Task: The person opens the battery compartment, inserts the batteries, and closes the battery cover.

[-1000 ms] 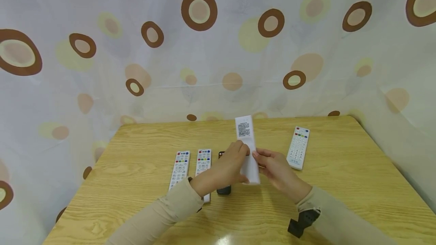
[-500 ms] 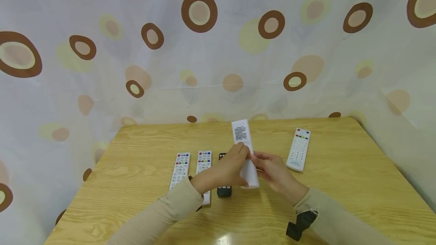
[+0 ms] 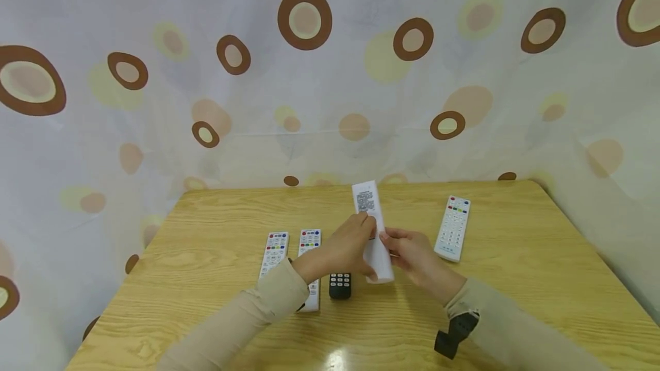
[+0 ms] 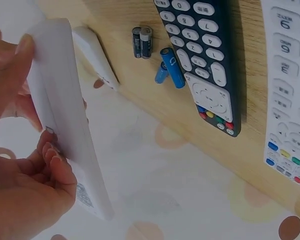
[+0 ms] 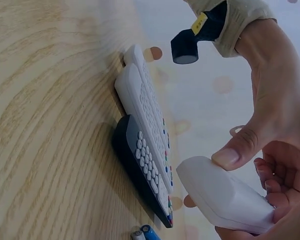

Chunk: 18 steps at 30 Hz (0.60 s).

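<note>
A white remote control is held above the table, its back with the printed label facing up. My left hand grips it from the left, fingers bent over its back and thumb at its near end. On its right edge, my right hand pinches it between thumb and fingers. In the left wrist view the left hand's curled fingertips press the back of the white remote. A black remote lies just beneath the left hand, partly covered by it. Two blue batteries and two dark-and-grey batteries lie beyond its top end.
Two white remotes, one farther left and one nearer the black one, lie face up, partly behind the left forearm. Another white remote lies at the right on the wooden table. A patterned curtain hangs behind.
The held remote has tilted, its far end swinging slightly left. My left hand has shifted a little up and left, uncovering more of the black remote's lower keys and covering its top.
</note>
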Each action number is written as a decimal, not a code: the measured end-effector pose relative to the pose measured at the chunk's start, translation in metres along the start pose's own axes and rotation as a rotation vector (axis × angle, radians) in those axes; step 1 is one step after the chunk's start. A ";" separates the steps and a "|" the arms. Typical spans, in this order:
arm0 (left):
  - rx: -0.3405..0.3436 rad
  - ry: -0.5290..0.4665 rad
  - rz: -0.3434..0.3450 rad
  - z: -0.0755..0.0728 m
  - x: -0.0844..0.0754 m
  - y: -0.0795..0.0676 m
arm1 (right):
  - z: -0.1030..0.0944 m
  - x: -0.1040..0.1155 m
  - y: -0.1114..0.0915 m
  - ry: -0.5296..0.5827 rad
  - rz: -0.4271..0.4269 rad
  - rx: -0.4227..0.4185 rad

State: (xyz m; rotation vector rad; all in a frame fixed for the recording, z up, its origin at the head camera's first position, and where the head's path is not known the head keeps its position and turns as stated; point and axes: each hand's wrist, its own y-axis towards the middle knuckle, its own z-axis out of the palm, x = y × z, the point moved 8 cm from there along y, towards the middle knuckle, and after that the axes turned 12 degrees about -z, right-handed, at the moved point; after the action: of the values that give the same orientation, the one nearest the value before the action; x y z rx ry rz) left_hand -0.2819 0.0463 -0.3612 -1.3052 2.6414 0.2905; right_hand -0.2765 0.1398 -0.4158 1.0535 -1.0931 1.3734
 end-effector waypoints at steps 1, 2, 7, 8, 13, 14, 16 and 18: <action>0.008 0.003 0.002 0.000 0.001 0.000 | 0.001 -0.001 -0.001 -0.003 0.003 0.001; 0.017 0.007 0.002 0.000 0.002 0.000 | 0.002 -0.002 -0.001 -0.007 0.006 -0.002; 0.045 0.034 -0.010 0.003 0.002 0.002 | 0.002 -0.003 -0.004 -0.029 0.012 -0.022; 0.043 0.041 -0.015 0.003 0.001 0.002 | 0.002 -0.003 -0.004 -0.030 0.012 -0.025; 0.008 0.055 -0.041 0.001 0.000 0.001 | 0.002 0.001 -0.002 -0.036 0.004 -0.029; 0.002 0.065 -0.043 0.001 0.000 0.000 | 0.002 0.002 -0.002 -0.038 0.003 -0.029; -0.007 0.076 -0.044 0.000 0.000 0.000 | 0.002 0.004 -0.001 -0.039 0.001 -0.029; -0.010 0.083 -0.042 -0.003 -0.001 0.000 | 0.002 0.005 -0.001 -0.038 -0.001 -0.029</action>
State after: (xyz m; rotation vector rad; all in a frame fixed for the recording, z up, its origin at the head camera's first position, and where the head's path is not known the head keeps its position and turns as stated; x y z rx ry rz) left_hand -0.2815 0.0458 -0.3584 -1.4032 2.6797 0.2484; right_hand -0.2756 0.1392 -0.4105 1.0623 -1.1373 1.3377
